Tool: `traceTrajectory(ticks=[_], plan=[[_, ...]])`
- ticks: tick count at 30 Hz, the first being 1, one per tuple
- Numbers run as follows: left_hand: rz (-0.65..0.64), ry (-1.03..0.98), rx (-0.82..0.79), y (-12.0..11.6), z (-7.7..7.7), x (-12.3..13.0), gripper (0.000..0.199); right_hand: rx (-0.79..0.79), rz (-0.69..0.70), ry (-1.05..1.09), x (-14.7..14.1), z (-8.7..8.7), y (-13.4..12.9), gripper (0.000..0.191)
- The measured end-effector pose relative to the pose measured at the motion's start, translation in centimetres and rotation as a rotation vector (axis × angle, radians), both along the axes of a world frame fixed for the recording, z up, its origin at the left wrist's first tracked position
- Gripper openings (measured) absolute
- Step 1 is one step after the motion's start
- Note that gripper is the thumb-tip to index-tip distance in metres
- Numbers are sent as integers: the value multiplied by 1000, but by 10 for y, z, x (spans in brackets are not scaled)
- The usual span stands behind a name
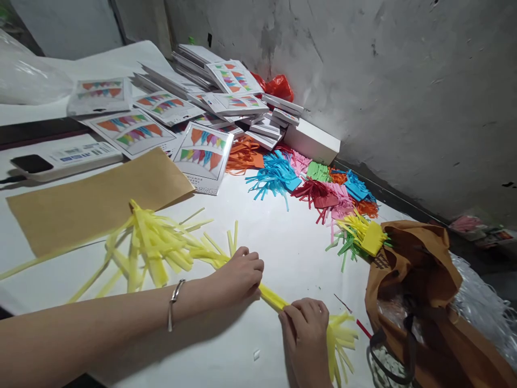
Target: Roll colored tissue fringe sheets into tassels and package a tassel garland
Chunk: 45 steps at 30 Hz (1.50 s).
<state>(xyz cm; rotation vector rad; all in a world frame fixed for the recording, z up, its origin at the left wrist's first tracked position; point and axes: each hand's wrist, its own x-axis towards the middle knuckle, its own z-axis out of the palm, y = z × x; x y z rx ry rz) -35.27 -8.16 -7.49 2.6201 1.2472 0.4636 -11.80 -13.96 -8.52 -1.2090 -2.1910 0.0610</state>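
Note:
My left hand (241, 272), a bracelet on its wrist, is closed around a length of yellow tissue-paper fringe (273, 297) just above the white table. The other end is gripped by my right hand (307, 326), with its fingers curled over the paper. Between the two hands the strip looks narrow and rolled or folded. Loose yellow strands (340, 345) spread out beyond my right hand. Left of my left hand, a yellow tassel (151, 242) with a pinched top lies fanned out, its strands reaching toward the held paper. Whether the two join is hidden by my left hand.
Behind lie a brown cardboard sheet (92, 199) and piled tassel-garland packages (204, 153). Coloured fringe bundles (278, 172) run along the wall side toward a brown bag (407, 291) at right. A black-ended white device (32, 163) rests at left. The grey wall (383, 81) bounds the table.

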Motion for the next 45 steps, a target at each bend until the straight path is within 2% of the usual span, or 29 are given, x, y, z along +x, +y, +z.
traceTrajectory(ticks=[2,8,12,20,23,25,29,31,33,36,38,45], plan=[[22,26,-45,2,4,2,19,-44,-40,17,-1,0,-1,19],[27,130,-57,4,17,13,15,12,-247,-100,-7,-8,0,22],[15,168,-71,7,24,17,16,-13,-305,-160,-7,-12,5,26],[4,232,-123,15,24,19,18,4,-290,-180,-2,-13,12,31],[8,243,-135,19,20,23,15,44,-273,-164,-6,-5,10,22],[18,234,-135,20,18,25,14,67,-205,-153,-12,0,8,17],[52,178,-103,21,17,24,15,70,-33,-152,-24,2,7,21],[13,136,-80,19,18,20,11,71,-12,-149,-26,-1,9,22],[-80,92,-46,15,19,16,8,67,-14,-136,-26,-5,11,22],[-212,34,46,11,16,12,11,44,-11,-115,-25,-8,12,19],[-242,13,86,10,13,11,15,25,-5,-109,-25,-8,12,19],[-64,-5,-88,10,5,10,13,-19,-38,-75,-11,-5,7,19]])
